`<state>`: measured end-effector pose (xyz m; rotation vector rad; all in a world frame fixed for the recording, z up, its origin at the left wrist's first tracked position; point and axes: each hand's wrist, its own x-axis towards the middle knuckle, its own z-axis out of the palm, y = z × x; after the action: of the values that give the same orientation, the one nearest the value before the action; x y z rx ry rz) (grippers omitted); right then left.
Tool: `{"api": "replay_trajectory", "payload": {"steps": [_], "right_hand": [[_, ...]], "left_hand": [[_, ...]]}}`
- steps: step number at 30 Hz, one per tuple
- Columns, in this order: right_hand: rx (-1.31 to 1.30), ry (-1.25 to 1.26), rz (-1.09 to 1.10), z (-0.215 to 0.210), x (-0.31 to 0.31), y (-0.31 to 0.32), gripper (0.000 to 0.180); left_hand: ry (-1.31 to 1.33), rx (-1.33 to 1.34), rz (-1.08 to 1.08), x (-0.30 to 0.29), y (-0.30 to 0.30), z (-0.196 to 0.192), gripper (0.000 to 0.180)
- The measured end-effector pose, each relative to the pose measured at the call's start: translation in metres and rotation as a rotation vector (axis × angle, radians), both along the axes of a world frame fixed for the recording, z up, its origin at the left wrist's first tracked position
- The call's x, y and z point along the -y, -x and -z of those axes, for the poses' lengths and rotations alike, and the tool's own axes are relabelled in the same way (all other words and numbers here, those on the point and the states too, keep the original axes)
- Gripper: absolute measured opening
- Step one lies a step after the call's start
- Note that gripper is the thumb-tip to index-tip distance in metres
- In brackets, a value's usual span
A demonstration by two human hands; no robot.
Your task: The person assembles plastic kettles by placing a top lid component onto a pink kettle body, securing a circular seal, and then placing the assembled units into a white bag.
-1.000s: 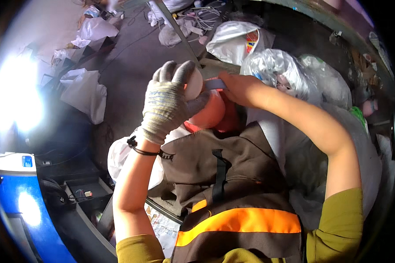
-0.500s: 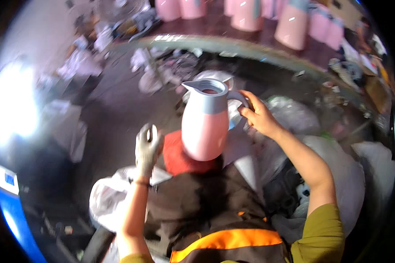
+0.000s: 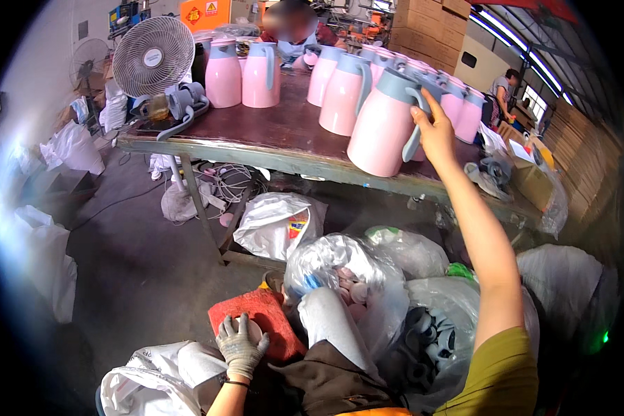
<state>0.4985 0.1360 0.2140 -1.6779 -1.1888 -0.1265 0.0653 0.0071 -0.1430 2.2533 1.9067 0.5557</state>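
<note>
A pink jug (image 3: 381,133) with a grey collar and handle is at the front edge of the table (image 3: 270,152). My bare right hand (image 3: 437,135) is closed around the upper part of its handle, arm stretched forward. Down near my lap, my left hand (image 3: 241,352) wears a pale glove. Its fingers curl around a pale round piece (image 3: 256,333), partly hidden under them, on a red pad (image 3: 232,305). Similar jugs stand close by on the table, among them one jug (image 3: 342,100) just left of mine and another jug (image 3: 223,80) farther left.
A fan (image 3: 152,55) and loose grey parts (image 3: 180,102) sit at the table's left end. Beneath are a white sack (image 3: 274,215) and a clear bag (image 3: 312,260) with pink discs. Dark grey parts (image 3: 423,347) fill another bag. A person (image 3: 301,38) sits across the table.
My right hand has carried the pink jug from above my lap forward to the table edge. My left hand has lowered onto the red pad. The view has tilted up.
</note>
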Motion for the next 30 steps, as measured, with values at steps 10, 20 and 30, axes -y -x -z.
{"api": "replay_trajectory", "payload": {"steps": [10, 20, 30], "right_hand": [[0.169, -0.028, -0.168, 0.049, -0.171, 0.005, 0.065], [0.161, -0.433, 0.302, 0.103, -0.061, -0.088, 0.060], [0.229, 0.745, 0.126, 0.096, -0.114, -0.069, 0.071]], "left_hand": [[-0.002, 0.010, 0.015, -0.007, -0.007, 0.003, 0.073], [-0.050, 0.043, 0.031, -0.007, -0.005, 0.008, 0.074], [-0.153, -0.093, 0.132, -0.009, -0.015, -0.033, 0.063]]}}
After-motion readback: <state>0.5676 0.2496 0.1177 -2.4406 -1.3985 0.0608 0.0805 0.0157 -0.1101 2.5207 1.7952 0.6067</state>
